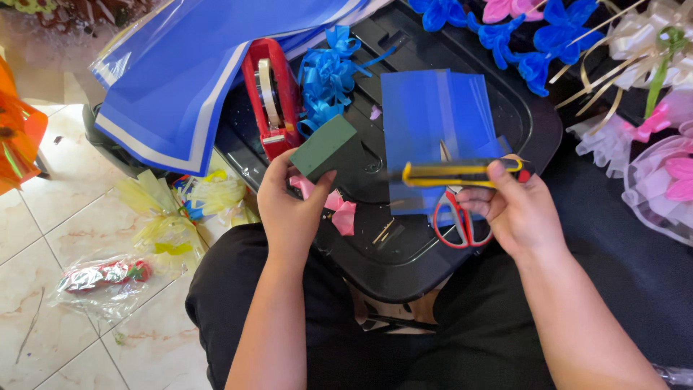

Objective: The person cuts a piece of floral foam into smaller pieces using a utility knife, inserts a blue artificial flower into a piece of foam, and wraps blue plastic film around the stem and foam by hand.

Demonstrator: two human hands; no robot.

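Here — foam block (pixel 323 146), yellow cutter (pixel 462 173)

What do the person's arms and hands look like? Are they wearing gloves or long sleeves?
No gloves and no sleeves in view. The left hand and right hand are bare, and both forearms are uncovered up to the picture's edge. No rings, watch or bracelets show. Black clothing covers the lap.
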